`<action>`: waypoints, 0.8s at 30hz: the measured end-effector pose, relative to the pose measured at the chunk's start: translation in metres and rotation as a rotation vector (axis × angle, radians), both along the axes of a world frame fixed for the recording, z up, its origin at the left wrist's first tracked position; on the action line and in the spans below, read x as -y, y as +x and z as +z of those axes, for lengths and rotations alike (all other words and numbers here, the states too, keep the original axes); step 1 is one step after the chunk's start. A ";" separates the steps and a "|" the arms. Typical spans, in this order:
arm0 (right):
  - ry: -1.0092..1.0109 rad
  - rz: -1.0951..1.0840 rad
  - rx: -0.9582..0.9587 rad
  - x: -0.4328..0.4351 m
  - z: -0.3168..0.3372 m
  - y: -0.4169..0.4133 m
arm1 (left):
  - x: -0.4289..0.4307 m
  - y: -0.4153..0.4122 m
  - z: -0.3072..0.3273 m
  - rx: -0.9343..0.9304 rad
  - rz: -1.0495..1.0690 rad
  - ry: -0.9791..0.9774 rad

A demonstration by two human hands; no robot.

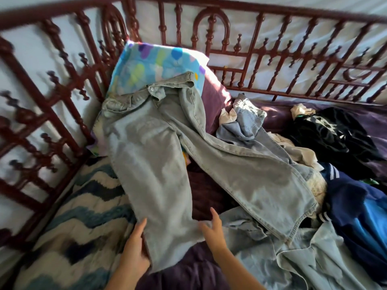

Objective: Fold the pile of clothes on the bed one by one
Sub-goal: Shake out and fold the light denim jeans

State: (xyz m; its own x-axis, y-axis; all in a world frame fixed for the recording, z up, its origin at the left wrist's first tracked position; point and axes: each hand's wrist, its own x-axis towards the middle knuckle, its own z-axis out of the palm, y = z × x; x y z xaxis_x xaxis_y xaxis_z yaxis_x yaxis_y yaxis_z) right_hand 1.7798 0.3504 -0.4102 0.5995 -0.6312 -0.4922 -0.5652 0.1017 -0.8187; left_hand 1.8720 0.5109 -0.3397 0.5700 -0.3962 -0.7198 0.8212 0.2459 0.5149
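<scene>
Pale grey-green jeans [150, 155] are lying spread open, waistband pointing to 12 o'clock, legs splaying toward 6 and 4; the tangled clothes pile [335, 139] is sitting at 3 o'clock.

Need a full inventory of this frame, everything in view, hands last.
jeans: one, pale grey-green, spread from the pillow toward the person
clothes pile: several pieces, light denim, black, navy, cream, right side
patterned pillow: one, blue with coloured blobs, back left corner
zigzag blanket: one, blue and cream, lower left
sheet: one, purple, under the clothes
bed rail: one, dark red wood, back and left
left hand: holds the near jeans leg's left edge
right hand: fingers straight, at that leg's right edge
</scene>
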 end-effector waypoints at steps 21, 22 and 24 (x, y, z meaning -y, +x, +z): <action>0.840 -0.181 0.039 -0.051 -0.018 -0.058 | -0.032 -0.047 -0.003 -0.267 -0.136 -0.430; 0.840 -0.179 0.029 -0.055 -0.017 -0.058 | -0.035 -0.048 -0.006 -0.266 -0.111 -0.425; 0.827 -0.182 0.025 -0.059 -0.018 -0.059 | -0.041 -0.047 -0.006 -0.239 -0.097 -0.411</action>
